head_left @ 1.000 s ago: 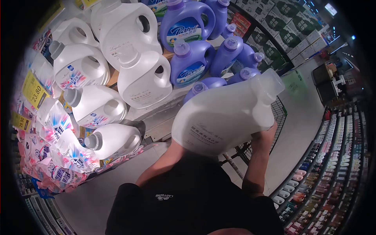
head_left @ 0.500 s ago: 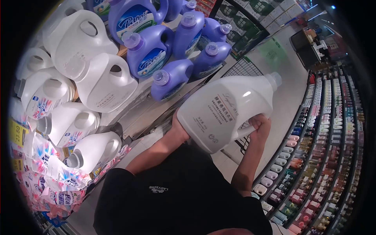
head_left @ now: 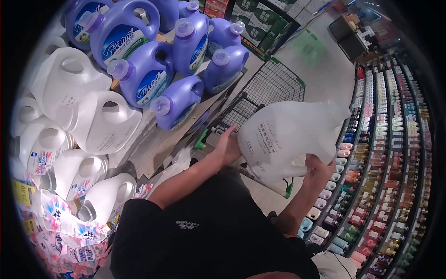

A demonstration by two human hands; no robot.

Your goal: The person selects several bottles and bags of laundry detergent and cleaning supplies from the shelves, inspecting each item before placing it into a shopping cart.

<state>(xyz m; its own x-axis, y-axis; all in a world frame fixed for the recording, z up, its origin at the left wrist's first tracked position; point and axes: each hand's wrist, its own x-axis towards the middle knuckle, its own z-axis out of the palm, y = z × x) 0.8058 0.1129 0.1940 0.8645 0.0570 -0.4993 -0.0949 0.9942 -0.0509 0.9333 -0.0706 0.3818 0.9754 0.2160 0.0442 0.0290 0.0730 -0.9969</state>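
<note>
- Currently grasping the handle of the white jug (head_left: 288, 139) with the fingers of the right hand (head_left: 318, 169).
- Steadying its base with the left hand (head_left: 226, 148), fingers open.
- Holding it tilted above the shopping cart (head_left: 274, 86), cap (head_left: 341, 111) toward the right.
- With purple bottles (head_left: 148, 83) on the table (head_left: 160, 144) at far left, white bottles (head_left: 111, 123) nearer.

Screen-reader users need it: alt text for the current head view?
Two bare hands, left at the base and right at the handle, hold a large white jug above a wire shopping cart. Purple and white bottles stand at left; stocked shelves curve along the right.
</note>
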